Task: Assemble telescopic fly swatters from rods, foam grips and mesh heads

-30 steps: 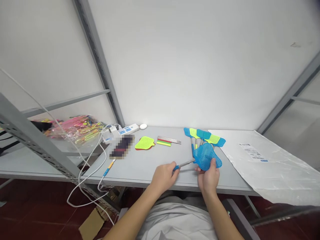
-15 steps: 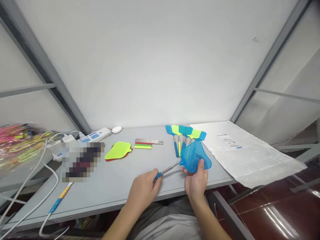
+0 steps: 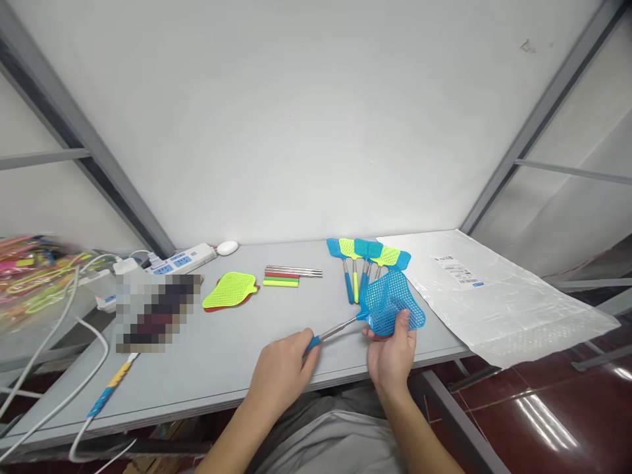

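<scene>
A blue fly swatter (image 3: 390, 301) with a metal rod is held across both hands over the table's front edge. My left hand (image 3: 282, 368) is wrapped round its blue handle. At the other end my right hand (image 3: 394, 352) grips the perforated head, thumb on top and fingers behind. Several assembled swatters (image 3: 368, 250), blue and lime, lie fanned behind it. Further left rest loose metal rods (image 3: 293, 271) beside red, green and lime handles (image 3: 281, 280). Lime and red swatter heads (image 3: 230, 290) are stacked left of those.
A white plastic mailing bag (image 3: 488, 296) with a label covers the table's right end. On the left are a power strip (image 3: 182, 258), a white oval object (image 3: 228, 248), a blurred-out item, cables (image 3: 105, 359) and a bag of colourful goods (image 3: 34, 276).
The view has shifted slightly. Both hands keep hold of the blue swatter, and its head appears turned a little; the parts on the table stay where they were.
</scene>
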### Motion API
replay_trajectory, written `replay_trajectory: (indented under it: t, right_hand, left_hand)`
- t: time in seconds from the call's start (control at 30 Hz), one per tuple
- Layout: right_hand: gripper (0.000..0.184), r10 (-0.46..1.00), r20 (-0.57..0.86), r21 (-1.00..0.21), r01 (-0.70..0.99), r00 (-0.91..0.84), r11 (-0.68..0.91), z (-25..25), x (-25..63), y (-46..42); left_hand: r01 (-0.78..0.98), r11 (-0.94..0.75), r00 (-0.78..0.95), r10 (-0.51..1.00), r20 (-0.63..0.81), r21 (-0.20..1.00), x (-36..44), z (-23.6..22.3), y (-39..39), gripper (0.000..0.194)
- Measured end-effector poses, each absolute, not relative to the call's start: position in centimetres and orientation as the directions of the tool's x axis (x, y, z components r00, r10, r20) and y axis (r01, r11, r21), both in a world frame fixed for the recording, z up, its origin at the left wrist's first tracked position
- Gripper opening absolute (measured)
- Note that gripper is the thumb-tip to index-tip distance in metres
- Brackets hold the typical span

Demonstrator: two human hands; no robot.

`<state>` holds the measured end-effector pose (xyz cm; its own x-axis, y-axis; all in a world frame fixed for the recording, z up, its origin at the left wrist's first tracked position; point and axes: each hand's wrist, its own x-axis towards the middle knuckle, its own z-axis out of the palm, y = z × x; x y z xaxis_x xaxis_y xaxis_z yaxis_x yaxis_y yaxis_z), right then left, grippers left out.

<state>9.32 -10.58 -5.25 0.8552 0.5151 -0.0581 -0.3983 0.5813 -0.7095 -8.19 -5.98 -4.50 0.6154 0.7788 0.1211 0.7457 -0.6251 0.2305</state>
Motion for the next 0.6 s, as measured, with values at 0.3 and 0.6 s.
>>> replay_trajectory:
  t: [0.3, 0.6]
  right_hand:
    - [0.033, 0.604, -0.028, -0.728, -0.43, 0.796, 0.534, -5.5, 9.9, -10.6]
    - [0.03, 0.682, -0.017, -0.74, -0.468, 0.731, 0.483, -5.5, 10.5, -11.0]
  left_hand:
    - [0.74, -0.628, 0.619, 0.776, 0.121, 0.24, -8.2, -4.2, -6.0, 0.021]
    - [0.748, -0.622, 0.613, 0.781, 0.118, 0.232, -8.2, -4.3, -5.9, 0.021]
